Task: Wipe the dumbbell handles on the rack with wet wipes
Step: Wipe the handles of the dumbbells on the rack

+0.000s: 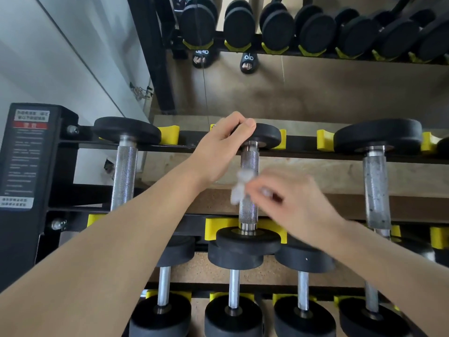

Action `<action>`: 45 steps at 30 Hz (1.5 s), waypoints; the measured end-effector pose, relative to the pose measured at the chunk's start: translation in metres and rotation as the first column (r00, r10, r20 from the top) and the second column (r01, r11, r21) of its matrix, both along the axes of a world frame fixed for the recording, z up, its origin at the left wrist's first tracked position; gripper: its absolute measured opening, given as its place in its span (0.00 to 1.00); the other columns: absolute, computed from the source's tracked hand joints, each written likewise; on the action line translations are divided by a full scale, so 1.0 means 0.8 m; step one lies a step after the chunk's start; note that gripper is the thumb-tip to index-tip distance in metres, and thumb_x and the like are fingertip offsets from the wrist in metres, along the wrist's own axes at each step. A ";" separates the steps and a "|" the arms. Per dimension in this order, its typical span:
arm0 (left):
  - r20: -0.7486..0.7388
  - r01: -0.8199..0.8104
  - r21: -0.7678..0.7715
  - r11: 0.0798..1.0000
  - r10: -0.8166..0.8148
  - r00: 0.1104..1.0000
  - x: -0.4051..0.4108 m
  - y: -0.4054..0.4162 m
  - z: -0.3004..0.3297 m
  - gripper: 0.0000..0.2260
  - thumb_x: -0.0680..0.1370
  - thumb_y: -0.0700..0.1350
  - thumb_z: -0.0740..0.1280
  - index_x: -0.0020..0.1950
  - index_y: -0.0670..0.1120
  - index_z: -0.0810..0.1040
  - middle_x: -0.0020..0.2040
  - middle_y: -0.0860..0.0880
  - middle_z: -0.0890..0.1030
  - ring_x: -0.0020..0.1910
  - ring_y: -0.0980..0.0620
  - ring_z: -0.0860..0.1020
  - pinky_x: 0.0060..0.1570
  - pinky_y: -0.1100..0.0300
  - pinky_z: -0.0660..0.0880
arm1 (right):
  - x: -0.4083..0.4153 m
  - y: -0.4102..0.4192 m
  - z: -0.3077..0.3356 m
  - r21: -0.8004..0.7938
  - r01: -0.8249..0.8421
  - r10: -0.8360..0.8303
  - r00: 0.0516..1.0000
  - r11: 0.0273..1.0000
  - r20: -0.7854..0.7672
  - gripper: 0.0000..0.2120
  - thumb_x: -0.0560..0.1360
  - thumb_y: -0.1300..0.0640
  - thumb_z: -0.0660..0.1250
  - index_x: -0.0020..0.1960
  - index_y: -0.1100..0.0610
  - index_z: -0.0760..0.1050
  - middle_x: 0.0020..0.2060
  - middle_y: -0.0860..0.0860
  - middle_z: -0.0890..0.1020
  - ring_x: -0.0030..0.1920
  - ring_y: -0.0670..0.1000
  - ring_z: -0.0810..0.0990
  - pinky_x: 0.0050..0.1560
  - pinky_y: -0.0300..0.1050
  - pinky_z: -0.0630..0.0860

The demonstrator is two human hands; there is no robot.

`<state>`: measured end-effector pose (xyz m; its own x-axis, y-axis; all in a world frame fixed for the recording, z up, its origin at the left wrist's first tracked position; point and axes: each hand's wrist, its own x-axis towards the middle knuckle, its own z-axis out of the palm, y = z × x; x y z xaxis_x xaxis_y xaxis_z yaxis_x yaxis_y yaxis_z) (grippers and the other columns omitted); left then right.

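A small dumbbell with a knurled steel handle (249, 159) lies across the upper tier of the black rack (121, 148), in yellow cradles. My left hand (224, 144) grips the far black head of that dumbbell (267, 135). My right hand (289, 203), blurred by motion, pinches a crumpled white wet wipe (239, 187) against the left side of the handle, about halfway along it. The near head (247, 237) sits in its yellow cradle.
Larger dumbbells lie to the left (124, 171) and right (376, 188) on the same tier; the right one's handle looks spotted. A lower tier holds several smaller dumbbells (233, 288). A mirror behind reflects the rack and two sandalled feet (248, 60). A black post with a warning label (26, 154) stands left.
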<state>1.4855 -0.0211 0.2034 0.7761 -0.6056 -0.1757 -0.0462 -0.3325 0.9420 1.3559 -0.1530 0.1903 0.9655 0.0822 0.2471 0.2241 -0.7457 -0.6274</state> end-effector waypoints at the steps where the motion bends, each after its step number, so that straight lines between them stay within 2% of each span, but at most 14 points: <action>1: 0.001 0.000 -0.016 1.000 0.000 1.000 0.001 0.000 0.000 0.14 0.85 0.53 0.59 0.46 0.44 0.72 0.44 0.49 0.70 0.45 0.55 0.69 0.50 0.59 0.66 | 0.015 -0.004 0.005 0.000 0.088 -0.088 0.993 0.996 0.075 0.05 0.79 0.59 0.68 0.46 0.58 0.81 0.38 0.44 0.77 0.36 0.45 0.75 0.40 0.36 0.72; 3: 0.005 -0.001 -0.018 1.000 0.001 1.000 0.002 0.000 0.001 0.14 0.85 0.52 0.59 0.45 0.44 0.71 0.42 0.49 0.70 0.43 0.55 0.68 0.48 0.59 0.66 | 0.039 -0.008 0.005 -0.035 0.173 -0.167 0.977 0.984 0.136 0.05 0.79 0.59 0.68 0.47 0.59 0.81 0.38 0.47 0.77 0.37 0.45 0.75 0.40 0.38 0.72; 8: 0.012 -0.016 0.030 0.999 0.016 1.000 0.000 0.001 0.003 0.15 0.85 0.53 0.59 0.48 0.43 0.72 0.43 0.51 0.71 0.42 0.60 0.69 0.44 0.71 0.66 | 0.004 0.001 -0.019 -0.016 -0.022 0.021 0.997 1.000 -0.073 0.10 0.79 0.55 0.65 0.53 0.59 0.83 0.42 0.47 0.81 0.40 0.42 0.77 0.42 0.37 0.75; 12: -0.010 -0.030 0.029 0.999 0.030 0.999 -0.002 0.001 0.004 0.14 0.85 0.54 0.59 0.46 0.46 0.71 0.42 0.53 0.70 0.39 0.62 0.68 0.38 0.75 0.65 | -0.023 0.008 -0.013 0.039 -0.125 0.129 0.978 0.991 -0.161 0.10 0.79 0.53 0.66 0.50 0.56 0.83 0.37 0.45 0.79 0.37 0.44 0.77 0.38 0.34 0.72; 16: -0.002 -0.026 -0.030 0.999 0.026 1.000 0.001 0.003 -0.001 0.13 0.85 0.52 0.59 0.43 0.48 0.69 0.39 0.54 0.69 0.41 0.59 0.67 0.41 0.68 0.65 | 0.021 -0.005 -0.002 0.086 0.243 -0.250 0.965 0.966 0.086 0.07 0.79 0.58 0.67 0.51 0.57 0.83 0.38 0.47 0.81 0.38 0.45 0.78 0.40 0.33 0.72; 17: 0.001 -0.026 -0.024 0.999 0.026 1.000 0.002 0.005 -0.002 0.14 0.85 0.52 0.59 0.42 0.48 0.69 0.39 0.55 0.68 0.40 0.59 0.67 0.41 0.67 0.65 | 0.032 -0.006 -0.003 0.080 0.261 -0.269 0.958 0.962 0.104 0.07 0.79 0.58 0.68 0.53 0.57 0.84 0.40 0.46 0.82 0.39 0.44 0.78 0.42 0.33 0.73; 22: 0.012 -0.021 0.028 0.999 0.021 1.000 0.002 0.009 0.000 0.15 0.85 0.54 0.58 0.46 0.45 0.69 0.41 0.53 0.68 0.41 0.60 0.68 0.46 0.66 0.65 | -0.002 0.007 -0.028 0.094 0.090 -0.085 0.995 0.991 -0.054 0.10 0.79 0.55 0.67 0.56 0.57 0.83 0.42 0.47 0.84 0.41 0.43 0.80 0.43 0.41 0.77; 26: 0.026 -0.021 0.042 0.999 0.020 0.999 -0.002 0.008 0.001 0.15 0.85 0.55 0.57 0.46 0.45 0.69 0.41 0.53 0.68 0.41 0.61 0.68 0.46 0.68 0.65 | -0.033 0.011 -0.016 0.117 -0.046 0.067 0.980 0.992 -0.185 0.11 0.78 0.51 0.66 0.54 0.53 0.84 0.39 0.44 0.83 0.39 0.42 0.79 0.40 0.32 0.73; 28: 0.035 -0.027 0.024 0.999 0.026 0.999 -0.001 0.008 -0.001 0.15 0.86 0.54 0.57 0.45 0.45 0.68 0.40 0.55 0.68 0.40 0.61 0.68 0.42 0.71 0.65 | -0.016 0.006 -0.009 0.163 0.078 -0.060 0.992 0.983 -0.114 0.09 0.78 0.52 0.66 0.53 0.52 0.84 0.36 0.45 0.82 0.36 0.43 0.79 0.36 0.32 0.72; 31: 0.024 -0.024 -0.015 1.000 0.025 0.999 0.001 0.007 -0.004 0.14 0.86 0.52 0.58 0.44 0.46 0.69 0.39 0.56 0.68 0.41 0.60 0.68 0.44 0.67 0.65 | 0.029 -0.007 -0.008 0.224 0.331 -0.348 0.937 0.917 0.039 0.07 0.79 0.57 0.67 0.52 0.55 0.84 0.38 0.46 0.83 0.36 0.45 0.78 0.37 0.33 0.71; 34: 0.025 -0.031 0.005 1.000 0.031 0.999 0.001 0.008 -0.005 0.15 0.86 0.54 0.57 0.47 0.44 0.70 0.41 0.53 0.69 0.42 0.60 0.69 0.46 0.65 0.66 | 0.019 0.006 -0.030 0.158 0.240 -0.243 0.970 0.958 -0.002 0.10 0.78 0.56 0.67 0.57 0.56 0.83 0.43 0.47 0.84 0.39 0.44 0.79 0.40 0.34 0.74; 38: 0.045 -0.037 0.056 0.998 0.034 0.998 -0.001 0.009 -0.004 0.17 0.86 0.56 0.56 0.51 0.42 0.70 0.45 0.47 0.71 0.44 0.61 0.70 0.50 0.64 0.66 | -0.039 0.019 -0.033 0.174 0.056 -0.033 0.990 0.983 -0.135 0.10 0.78 0.54 0.67 0.56 0.54 0.84 0.40 0.45 0.84 0.39 0.43 0.81 0.39 0.34 0.75; 40: 0.036 -0.034 0.048 0.998 0.032 0.999 -0.001 0.008 -0.004 0.17 0.86 0.56 0.56 0.52 0.42 0.70 0.47 0.45 0.72 0.46 0.59 0.71 0.53 0.61 0.67 | -0.033 0.014 -0.023 0.153 -0.001 0.019 0.993 0.988 -0.118 0.11 0.79 0.52 0.66 0.53 0.54 0.84 0.39 0.44 0.83 0.39 0.42 0.80 0.40 0.32 0.74; 45: 0.018 -0.032 0.001 0.999 0.032 0.999 0.001 0.007 -0.008 0.16 0.86 0.54 0.57 0.49 0.41 0.70 0.43 0.49 0.71 0.45 0.58 0.70 0.52 0.60 0.66 | 0.031 -0.007 -0.017 0.250 0.354 -0.361 0.932 0.901 -0.019 0.08 0.79 0.56 0.67 0.55 0.53 0.84 0.42 0.46 0.84 0.40 0.45 0.81 0.40 0.40 0.77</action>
<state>1.4861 -0.0157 0.1973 0.7980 -0.5803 -0.1625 -0.0523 -0.3354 0.9406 1.3809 -0.1588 0.1765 0.9112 -0.3337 0.2415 -0.0092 -0.6026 -0.7980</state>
